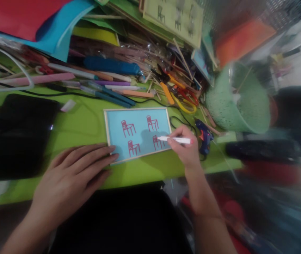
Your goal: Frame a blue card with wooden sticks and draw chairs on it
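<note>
A light blue card (142, 141) in a thin pale wooden frame lies on the green tabletop, bearing several red line drawings of chairs. My right hand (185, 146) is closed around a white marker pen (178, 140), whose tip touches or hovers just over the lower right chair drawing (156, 142). Fingers outstretched, my left hand (80, 171) rests at the card's lower left corner, with its fingertips on the edge. Near the tablet's right side lies a small whitish cap (68, 105) with a pink end.
A black tablet (20, 134) lies at the left. Behind the card are pens, sticks, orange-handled pliers (167, 92) and yellow-handled scissors (186, 106). A glue gun (204, 137) and a green basket (245, 102) stand right. A yellow card (173, 17) with chair drawings sits at the back.
</note>
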`<action>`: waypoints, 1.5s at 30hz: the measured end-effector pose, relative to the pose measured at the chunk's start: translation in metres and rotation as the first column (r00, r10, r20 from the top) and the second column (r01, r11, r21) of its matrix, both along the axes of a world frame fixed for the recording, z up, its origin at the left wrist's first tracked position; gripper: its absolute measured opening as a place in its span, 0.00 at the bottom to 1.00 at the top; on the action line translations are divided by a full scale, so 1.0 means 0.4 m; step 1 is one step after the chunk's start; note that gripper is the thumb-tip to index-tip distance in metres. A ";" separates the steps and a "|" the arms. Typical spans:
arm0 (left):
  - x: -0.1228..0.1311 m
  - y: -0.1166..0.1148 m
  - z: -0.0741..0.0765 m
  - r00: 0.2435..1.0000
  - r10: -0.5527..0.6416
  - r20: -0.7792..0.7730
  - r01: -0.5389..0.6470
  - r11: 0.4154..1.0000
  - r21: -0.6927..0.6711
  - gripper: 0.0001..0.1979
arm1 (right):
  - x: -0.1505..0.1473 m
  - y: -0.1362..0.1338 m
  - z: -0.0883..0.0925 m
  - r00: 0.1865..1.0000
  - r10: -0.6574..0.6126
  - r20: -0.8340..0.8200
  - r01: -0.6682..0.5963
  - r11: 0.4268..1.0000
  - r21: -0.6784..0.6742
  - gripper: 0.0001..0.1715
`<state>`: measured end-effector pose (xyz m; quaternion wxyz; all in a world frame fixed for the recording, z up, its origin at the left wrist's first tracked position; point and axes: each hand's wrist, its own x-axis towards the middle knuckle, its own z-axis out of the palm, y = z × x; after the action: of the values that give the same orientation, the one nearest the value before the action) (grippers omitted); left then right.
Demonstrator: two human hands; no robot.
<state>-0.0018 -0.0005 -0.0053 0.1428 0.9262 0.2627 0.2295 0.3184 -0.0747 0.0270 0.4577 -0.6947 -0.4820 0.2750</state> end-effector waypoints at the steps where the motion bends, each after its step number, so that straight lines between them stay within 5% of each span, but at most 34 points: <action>1: 0.000 0.000 0.002 1.000 0.001 -0.005 -0.001 1.000 -0.004 0.16 | 0.000 0.000 0.000 1.000 -0.003 -0.002 0.003 1.000 -0.003 0.07; 31: 0.006 0.003 -0.004 1.000 -0.015 -0.010 0.016 0.995 0.099 0.15 | -0.006 0.001 0.004 0.999 -0.013 0.030 0.013 1.000 -0.003 0.07; 45: 0.000 0.000 -0.003 1.000 0.012 -0.011 -0.012 1.000 0.008 0.17 | -0.014 0.007 0.013 1.000 0.016 -0.020 -0.016 1.000 -0.021 0.06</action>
<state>-0.0017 -0.0007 -0.0067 0.1362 0.9265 0.2680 0.2266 0.3129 -0.0720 0.0322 0.4528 -0.6930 -0.4800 0.2905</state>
